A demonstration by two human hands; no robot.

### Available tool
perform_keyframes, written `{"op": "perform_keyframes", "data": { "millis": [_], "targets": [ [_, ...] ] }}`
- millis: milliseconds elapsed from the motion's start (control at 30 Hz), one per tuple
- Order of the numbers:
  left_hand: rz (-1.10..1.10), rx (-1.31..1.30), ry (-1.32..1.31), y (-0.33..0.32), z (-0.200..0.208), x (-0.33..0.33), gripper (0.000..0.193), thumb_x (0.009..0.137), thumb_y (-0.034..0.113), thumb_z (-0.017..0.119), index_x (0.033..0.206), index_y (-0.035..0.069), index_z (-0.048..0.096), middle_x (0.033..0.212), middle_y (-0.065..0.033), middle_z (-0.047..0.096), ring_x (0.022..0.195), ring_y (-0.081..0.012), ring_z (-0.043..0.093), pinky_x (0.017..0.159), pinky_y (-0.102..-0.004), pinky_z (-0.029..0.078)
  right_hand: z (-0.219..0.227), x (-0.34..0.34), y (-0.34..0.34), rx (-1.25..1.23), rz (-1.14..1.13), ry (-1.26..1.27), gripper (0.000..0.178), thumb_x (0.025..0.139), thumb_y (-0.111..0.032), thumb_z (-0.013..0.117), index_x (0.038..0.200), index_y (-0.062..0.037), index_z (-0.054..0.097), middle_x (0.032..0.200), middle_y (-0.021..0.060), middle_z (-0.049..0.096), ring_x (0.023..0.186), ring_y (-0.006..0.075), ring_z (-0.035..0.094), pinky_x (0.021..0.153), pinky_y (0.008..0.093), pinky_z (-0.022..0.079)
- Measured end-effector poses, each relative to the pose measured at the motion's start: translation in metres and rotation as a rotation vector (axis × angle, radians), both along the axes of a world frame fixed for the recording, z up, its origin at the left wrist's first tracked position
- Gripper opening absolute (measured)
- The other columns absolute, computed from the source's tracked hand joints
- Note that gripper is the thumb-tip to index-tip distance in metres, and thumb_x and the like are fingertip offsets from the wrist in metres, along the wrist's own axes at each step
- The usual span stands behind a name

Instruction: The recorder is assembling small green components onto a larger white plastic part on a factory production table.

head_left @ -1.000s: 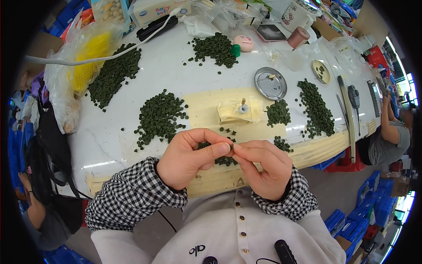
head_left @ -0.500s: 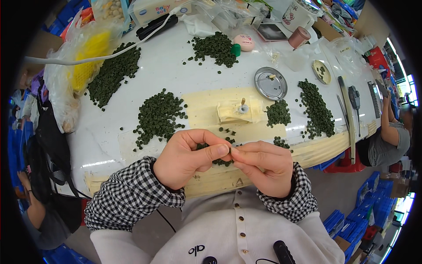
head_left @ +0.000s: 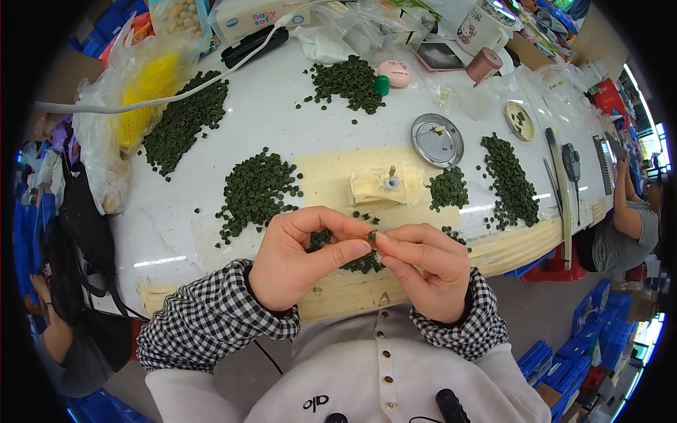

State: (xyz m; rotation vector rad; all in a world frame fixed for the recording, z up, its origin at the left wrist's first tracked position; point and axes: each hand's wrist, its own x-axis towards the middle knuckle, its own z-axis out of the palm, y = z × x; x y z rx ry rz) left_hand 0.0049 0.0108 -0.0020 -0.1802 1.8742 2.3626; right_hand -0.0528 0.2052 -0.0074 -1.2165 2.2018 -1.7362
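Between the fingertips of both hands is a small dark green part (head_left: 371, 236), one of the same kind as those heaped on the table. My left hand (head_left: 305, 250) pinches it with thumb and forefinger. From the other side my right hand (head_left: 427, 264) grips it with thumb and fingers. Loose green parts (head_left: 363, 262) lie under and between the hands. Just beyond them stands a tape-covered block (head_left: 374, 185) with a small peg upright on top. To its left spreads a large heap of green parts (head_left: 257, 190); a smaller heap (head_left: 448, 189) is to its right.
Further heaps lie at the far left (head_left: 185, 123), far middle (head_left: 349, 83) and right (head_left: 509, 180). A round metal tin lid (head_left: 437, 141) and a small dish (head_left: 519, 120) sit beyond. Long tools (head_left: 560, 190) lie right. A white cable (head_left: 162, 99) crosses the left. Co-workers sit at both sides.
My fingertips have parted slightly, so the small green part now shows between them. The left thumb and forefinger have opened a little wider. The view has shifted slightly.
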Motion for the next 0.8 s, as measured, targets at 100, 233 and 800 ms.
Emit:
{"op": "perform_keyframes", "data": {
  "millis": [100, 233, 800],
  "targets": [
    [0.013, -0.021, -0.007, -0.0005, 0.0003, -0.0014, 0.014, 0.079, -0.001, 0.069, 0.092, 0.001, 0.065, 0.085, -0.0048, 0.067, 0.077, -0.0064, 0.058, 0.070, -0.0203, 0.046, -0.0001, 0.0000, -0.0006, 0.010, 0.002, 0.012, 0.030, 0.078, 0.006, 0.065, 0.108, -0.0013, 0.065, 0.098, 0.0133, 0.064, 0.079, 0.0177, 0.064, 0.068, 0.0239, 0.052],
    [0.032, -0.042, 0.008, -0.0001, 0.0000, -0.0016, 0.013, 0.078, 0.000, 0.070, 0.090, 0.001, 0.065, 0.085, -0.0045, 0.067, 0.076, -0.0067, 0.058, 0.070, -0.0210, 0.046, -0.0028, -0.0018, -0.0006, 0.001, 0.018, -0.009, 0.031, 0.079, 0.005, 0.065, 0.108, -0.0014, 0.065, 0.099, 0.0132, 0.064, 0.079, 0.0175, 0.064, 0.068, 0.0239, 0.052],
    [0.023, -0.029, -0.011, 0.0005, -0.0060, 0.0001, 0.011, 0.079, -0.001, 0.068, 0.091, -0.002, 0.068, 0.088, -0.0092, 0.069, 0.080, -0.0099, 0.063, 0.073, -0.0228, 0.051, -0.0038, -0.0026, -0.0017, -0.003, 0.042, 0.025, 0.031, 0.077, 0.007, 0.065, 0.107, -0.0003, 0.065, 0.099, 0.0134, 0.064, 0.078, 0.0193, 0.064, 0.068, 0.0248, 0.053]
  ]
}}
